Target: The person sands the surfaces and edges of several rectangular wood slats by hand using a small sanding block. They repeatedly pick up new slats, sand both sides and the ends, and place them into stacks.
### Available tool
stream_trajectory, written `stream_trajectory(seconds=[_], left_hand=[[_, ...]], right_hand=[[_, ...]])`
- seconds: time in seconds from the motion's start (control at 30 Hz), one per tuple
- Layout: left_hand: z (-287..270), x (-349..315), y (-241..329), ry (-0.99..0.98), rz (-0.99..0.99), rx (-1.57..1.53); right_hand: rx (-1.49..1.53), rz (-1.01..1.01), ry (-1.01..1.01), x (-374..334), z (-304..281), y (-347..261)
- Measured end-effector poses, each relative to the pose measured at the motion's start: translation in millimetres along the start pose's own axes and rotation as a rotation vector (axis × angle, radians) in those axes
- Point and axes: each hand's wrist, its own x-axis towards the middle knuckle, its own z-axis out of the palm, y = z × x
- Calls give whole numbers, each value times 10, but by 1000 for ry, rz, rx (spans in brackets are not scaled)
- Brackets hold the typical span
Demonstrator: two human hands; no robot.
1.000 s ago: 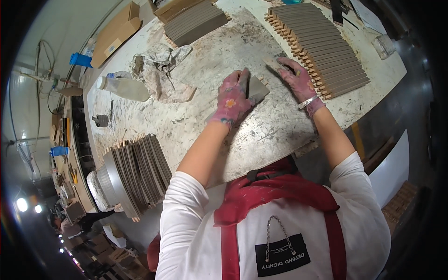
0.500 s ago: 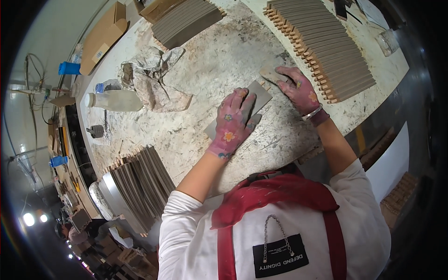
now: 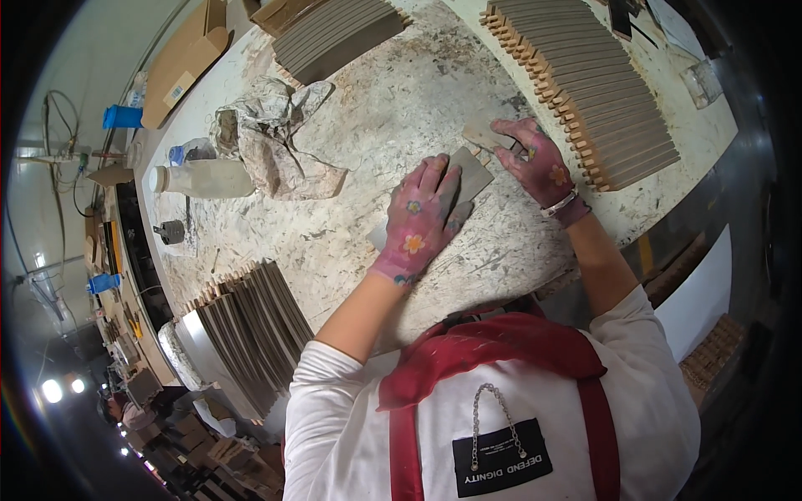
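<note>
My left hand [image 3: 422,219], in a pink flowered glove, lies flat on a thin grey-brown tile [image 3: 469,174] that rests on the speckled worktable [image 3: 376,125]. My right hand [image 3: 539,159], gloved the same way, grips a small tan block [image 3: 484,136] at the tile's far right corner. Just beyond the right hand runs a long row of similar tiles standing on edge [image 3: 585,92].
A crumpled rag [image 3: 276,142], a white plastic bottle [image 3: 205,178] and a cardboard box [image 3: 180,63] lie at the table's left. Another tile stack [image 3: 334,33] sits at the far edge. More tiles lean in a rack [image 3: 251,330] at my lower left.
Both hands and the tile have stayed together on the table. My left hand slid toward me along the tile, while the right hand kept the block at the tile's far corner.
</note>
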Motion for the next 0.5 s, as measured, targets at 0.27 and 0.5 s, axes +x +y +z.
stream_trajectory(seconds=[0.27,0.5], left_hand=[[119,-309,-96,91,-54,14],[123,-307,-85,66,-71,22]], right_hand=[[-94,-27,-46,-8,1,-115],[-202,-95,10,11,-27,-158]])
